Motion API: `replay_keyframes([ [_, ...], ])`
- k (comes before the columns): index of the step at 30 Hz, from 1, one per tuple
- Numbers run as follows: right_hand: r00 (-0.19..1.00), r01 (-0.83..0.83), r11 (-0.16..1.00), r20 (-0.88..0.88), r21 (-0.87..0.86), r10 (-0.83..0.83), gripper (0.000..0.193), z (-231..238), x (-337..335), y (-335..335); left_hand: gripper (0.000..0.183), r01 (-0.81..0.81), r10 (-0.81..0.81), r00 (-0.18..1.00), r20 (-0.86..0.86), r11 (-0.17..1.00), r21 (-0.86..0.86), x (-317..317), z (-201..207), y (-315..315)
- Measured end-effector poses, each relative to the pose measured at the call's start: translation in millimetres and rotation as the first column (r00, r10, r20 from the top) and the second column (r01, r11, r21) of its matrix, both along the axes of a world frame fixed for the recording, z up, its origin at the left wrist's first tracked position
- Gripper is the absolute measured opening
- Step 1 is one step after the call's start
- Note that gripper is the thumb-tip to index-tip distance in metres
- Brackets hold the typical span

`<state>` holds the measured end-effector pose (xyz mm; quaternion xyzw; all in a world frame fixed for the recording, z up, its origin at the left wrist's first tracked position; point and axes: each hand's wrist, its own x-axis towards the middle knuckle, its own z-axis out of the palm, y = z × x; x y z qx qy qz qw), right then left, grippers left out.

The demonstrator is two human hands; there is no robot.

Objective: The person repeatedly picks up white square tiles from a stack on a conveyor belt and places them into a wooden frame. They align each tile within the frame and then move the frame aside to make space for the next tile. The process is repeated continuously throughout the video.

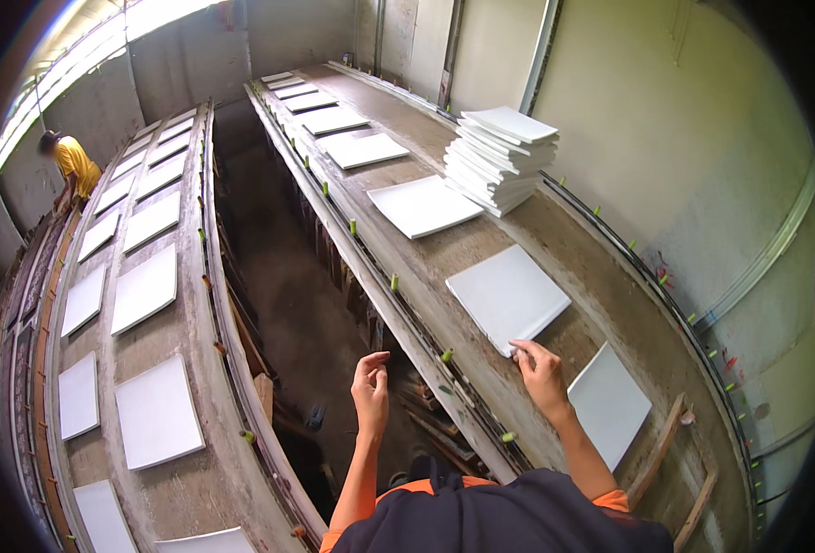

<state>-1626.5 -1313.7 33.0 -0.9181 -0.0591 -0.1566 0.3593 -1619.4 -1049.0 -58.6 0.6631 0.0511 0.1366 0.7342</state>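
Observation:
Thin white square panels lie spaced out along a long grey-brown table. My right hand is closed at the near corner of one white panel, its thumb and forefinger at the edge. Just right of that forearm lies another white panel, partly covered by the arm. My left hand hovers over the gap beside the table, fingers loosely bent and apart, holding nothing. Beyond the gripped panel, a flat white panel sits against a tall uneven stack of white panels.
A second long table with rows of white panels runs along the left. Between the tables is a dark aisle. Green pegs line the table edges. Wooden strips lie at the near right. A person in yellow stands far left.

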Motion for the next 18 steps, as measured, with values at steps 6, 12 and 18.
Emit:
replay_keyframes([
  [6,0.996,0.087,0.995,0.023,0.048,-0.088,0.019,-23.2,69.8,-10.6,0.036,-0.075,-0.042,0.977,0.211,0.854,0.515,106.1,20.9,17.1],
  [12,0.978,0.181,0.967,0.069,0.179,-0.196,0.019,-14.0,200.2,-29.7,0.05,-0.057,-0.177,0.94,0.291,0.761,0.646,251.1,65.7,32.3],
  [18,0.892,0.133,0.881,0.333,0.453,-0.306,0.025,17.0,365.1,-75.5,0.051,0.052,-0.352,0.861,0.367,0.779,0.625,399.6,102.0,1.2],
])
